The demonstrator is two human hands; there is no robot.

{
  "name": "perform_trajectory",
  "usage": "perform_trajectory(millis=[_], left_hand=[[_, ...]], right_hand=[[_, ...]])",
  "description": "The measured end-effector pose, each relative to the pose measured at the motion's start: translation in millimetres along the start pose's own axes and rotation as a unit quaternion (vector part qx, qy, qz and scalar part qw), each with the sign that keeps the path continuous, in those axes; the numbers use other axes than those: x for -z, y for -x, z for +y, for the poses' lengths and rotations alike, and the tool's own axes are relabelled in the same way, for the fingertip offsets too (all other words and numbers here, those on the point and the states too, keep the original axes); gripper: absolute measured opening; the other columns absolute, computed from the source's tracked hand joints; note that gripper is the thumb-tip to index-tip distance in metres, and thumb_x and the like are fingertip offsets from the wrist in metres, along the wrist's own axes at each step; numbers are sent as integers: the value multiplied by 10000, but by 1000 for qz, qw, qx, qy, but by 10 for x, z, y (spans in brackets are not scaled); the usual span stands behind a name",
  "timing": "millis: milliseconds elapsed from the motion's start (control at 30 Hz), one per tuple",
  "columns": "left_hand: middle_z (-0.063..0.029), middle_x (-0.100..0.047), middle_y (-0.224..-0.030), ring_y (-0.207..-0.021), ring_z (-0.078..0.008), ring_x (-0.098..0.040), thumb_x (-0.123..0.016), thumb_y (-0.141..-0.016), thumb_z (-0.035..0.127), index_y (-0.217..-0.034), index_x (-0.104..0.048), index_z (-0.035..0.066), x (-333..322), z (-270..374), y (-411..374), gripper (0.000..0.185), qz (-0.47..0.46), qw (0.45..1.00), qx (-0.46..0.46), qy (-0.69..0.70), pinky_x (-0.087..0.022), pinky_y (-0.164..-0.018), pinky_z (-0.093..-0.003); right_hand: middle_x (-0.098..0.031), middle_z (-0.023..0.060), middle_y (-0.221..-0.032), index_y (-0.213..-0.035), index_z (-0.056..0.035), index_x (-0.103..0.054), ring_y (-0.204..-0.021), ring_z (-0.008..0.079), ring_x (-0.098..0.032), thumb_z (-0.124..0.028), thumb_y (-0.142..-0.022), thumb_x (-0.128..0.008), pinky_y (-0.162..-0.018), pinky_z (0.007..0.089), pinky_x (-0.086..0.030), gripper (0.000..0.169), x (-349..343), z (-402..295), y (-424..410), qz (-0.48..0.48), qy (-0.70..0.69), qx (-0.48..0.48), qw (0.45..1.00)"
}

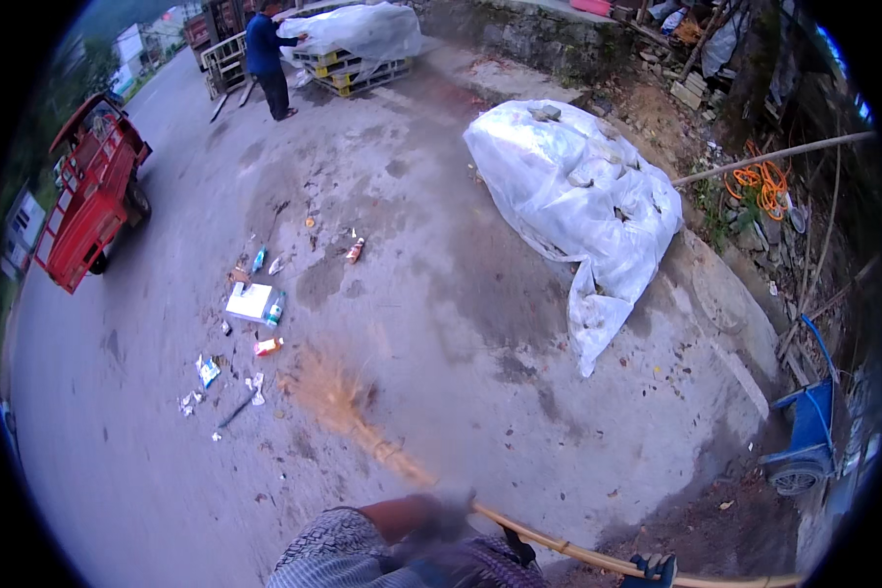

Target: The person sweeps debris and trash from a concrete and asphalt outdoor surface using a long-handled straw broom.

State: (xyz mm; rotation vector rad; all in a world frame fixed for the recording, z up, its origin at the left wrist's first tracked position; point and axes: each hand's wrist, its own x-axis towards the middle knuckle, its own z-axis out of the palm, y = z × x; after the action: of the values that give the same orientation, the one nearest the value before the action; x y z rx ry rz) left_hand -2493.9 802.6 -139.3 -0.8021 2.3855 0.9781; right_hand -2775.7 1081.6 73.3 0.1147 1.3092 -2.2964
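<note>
A straw broom with a long bamboo handle (573, 550) slants across the bottom of the view. Its blurred bristles (331, 389) fan over the concrete toward the litter. My left hand (452, 508), blurred and apparently gloved, grips the handle near the broom head. Farther up the pole, my gloved right hand (655, 567) is closed around it at the lower right. Left of the bristles lie a white box (250, 301), a clear plastic bottle (275, 310), an orange-labelled bottle (268, 347), a crumpled blue-and-white packet (208, 371) and a dark stick (237, 409).
Plastic sheeting (558, 176) weighted with stones covers a heap at right. A blue cart (805, 426) stands at the right edge, a red cargo tricycle (92, 198) at left. Another person (268, 62) stands beside sheet-covered pallets (353, 70). A pole (772, 158) juts out.
</note>
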Motion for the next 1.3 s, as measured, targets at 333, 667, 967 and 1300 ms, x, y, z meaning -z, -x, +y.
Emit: perform_trajectory(millis=[333, 667, 967, 1300], left_hand=[[-195, -684, -791, -717, -367, -670, -592, -778, 243, -773, -688, 55, 1059, -152, -101, 211, 126, 991, -50, 11, -521, -669, -481], [-109, -691, -736, -708, -314, -680, -658, -724, 259, -751, -716, 154, 2223, -159, -1260, 123, 193, 979, -9, -67, -518, -660, -455], [-113, -702, -805, -850, -314, -676, -679, -689, 242, -756, -727, 137, 2989, -134, -2022, 134, 342, 937, -41, -63, -469, -811, -457], [-72, -708, -937, -959, -256, -650, -724, -712, 263, -887, -735, 139, 3917, -599, -2212, 214, 255, 958, -38, -128, -443, -855, -404]], right_hand=[[-433, -17, -558, -641, -183, -438, -625, 203, -490, -322, -905, -580, -734, 416, -446, 330, -525, 162, -816, 21, 14, 16, 1000], [-534, 47, -709, -826, -72, -519, -683, 157, -528, -257, -1001, -500, -796, 327, -447, 255, -1051, -191, -2221, -402, -112, 9, 909], [-486, 27, -688, -719, -105, -437, -684, 163, -507, -241, -983, -535, -807, 356, -444, 313, -1676, -262, -2671, -343, -95, 29, 934], [-587, 38, -761, -768, -109, -634, -796, 248, -581, -292, -912, -560, -937, 503, -455, 244, -2665, 519, -1639, -33, -73, 48, 996]])
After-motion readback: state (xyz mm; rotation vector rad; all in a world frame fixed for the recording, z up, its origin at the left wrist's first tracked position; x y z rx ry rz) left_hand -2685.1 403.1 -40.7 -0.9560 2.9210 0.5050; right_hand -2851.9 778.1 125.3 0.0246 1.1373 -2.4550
